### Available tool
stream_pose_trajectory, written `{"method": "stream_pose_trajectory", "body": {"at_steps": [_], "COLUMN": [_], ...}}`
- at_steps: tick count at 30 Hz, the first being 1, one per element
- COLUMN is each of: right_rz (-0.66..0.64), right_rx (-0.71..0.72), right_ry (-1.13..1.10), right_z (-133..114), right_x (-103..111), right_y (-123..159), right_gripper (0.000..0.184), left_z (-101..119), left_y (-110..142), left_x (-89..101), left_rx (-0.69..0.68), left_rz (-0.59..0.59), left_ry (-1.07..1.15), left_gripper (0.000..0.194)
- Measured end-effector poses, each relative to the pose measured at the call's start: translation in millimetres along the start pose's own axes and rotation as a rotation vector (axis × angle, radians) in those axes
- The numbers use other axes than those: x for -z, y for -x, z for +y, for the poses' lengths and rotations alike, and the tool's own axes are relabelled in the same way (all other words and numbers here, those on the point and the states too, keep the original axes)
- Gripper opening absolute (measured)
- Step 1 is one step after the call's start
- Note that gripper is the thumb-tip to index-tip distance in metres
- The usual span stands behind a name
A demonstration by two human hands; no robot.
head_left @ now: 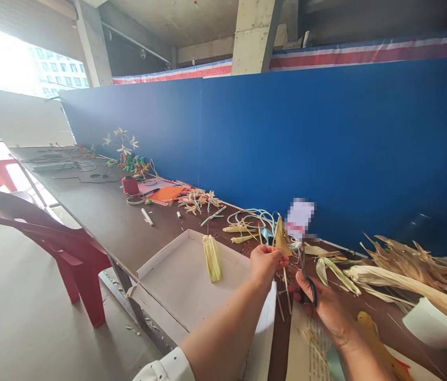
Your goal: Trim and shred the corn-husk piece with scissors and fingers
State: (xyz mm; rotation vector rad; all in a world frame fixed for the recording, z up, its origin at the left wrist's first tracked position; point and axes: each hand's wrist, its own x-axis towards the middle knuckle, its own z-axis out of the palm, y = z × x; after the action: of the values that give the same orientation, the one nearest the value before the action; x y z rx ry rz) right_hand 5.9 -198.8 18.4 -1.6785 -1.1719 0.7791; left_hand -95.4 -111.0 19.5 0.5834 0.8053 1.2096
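My left hand point(266, 264) pinches a pale dried corn husk piece point(282, 238) that stands up above the fingers, with a thin strip hanging below. Just to its right, my right hand point(322, 307) is closed round the black handles of a pair of scissors point(303, 259), blades pointing up and away beside the husk. Whether the blades touch the husk I cannot tell. A folded yellow-green husk bundle point(212, 259) lies inside the shallow white box lid point(167, 254) left of my hands. Printed paper point(306, 354) with husk scraps on it lies below the scissors.
Dried husks point(417, 264) pile up at the right, by a white bowl point(441, 323). Husk flowers point(197, 200), orange paper point(166, 194), a red spool point(130, 185) and a white marker point(147, 217) lie farther left. A blue panel point(286, 137) borders the table; a red chair point(76, 254) stands left.
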Motion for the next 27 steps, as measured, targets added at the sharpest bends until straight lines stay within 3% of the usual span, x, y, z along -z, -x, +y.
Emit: {"method": "stream_pose_trajectory", "body": {"at_steps": [6,12,21,27], "right_rz": [-0.193,-0.075,-0.114,-0.096], "right_rx": [-0.037,-0.041,-0.003,0.017], "right_ry": [-0.051,-0.091,-0.067,-0.081], "right_z": [7.7,3.9,4.9,0.6], "right_x": [-5.8,-8.4,1.3,-2.1], "right_y": [-4.9,-0.1,-5.1,-0.5], "right_gripper": [0.050,0.042,0.029,0.034], "left_z": [-0.5,1.8,1.1,0.4], "left_y": [-4.7,-1.3,2.8,2.4], "left_x": [-1.7,-2.1,-1.6,-1.6], "left_rx": [-0.070,-0.064,-0.033,-0.011], "left_rz": [0.052,0.021,-0.027,-0.030], "left_ry": [0.051,0.055,0.035,0.035], "left_gripper": [0.020,0.020,0.022,0.021]}}
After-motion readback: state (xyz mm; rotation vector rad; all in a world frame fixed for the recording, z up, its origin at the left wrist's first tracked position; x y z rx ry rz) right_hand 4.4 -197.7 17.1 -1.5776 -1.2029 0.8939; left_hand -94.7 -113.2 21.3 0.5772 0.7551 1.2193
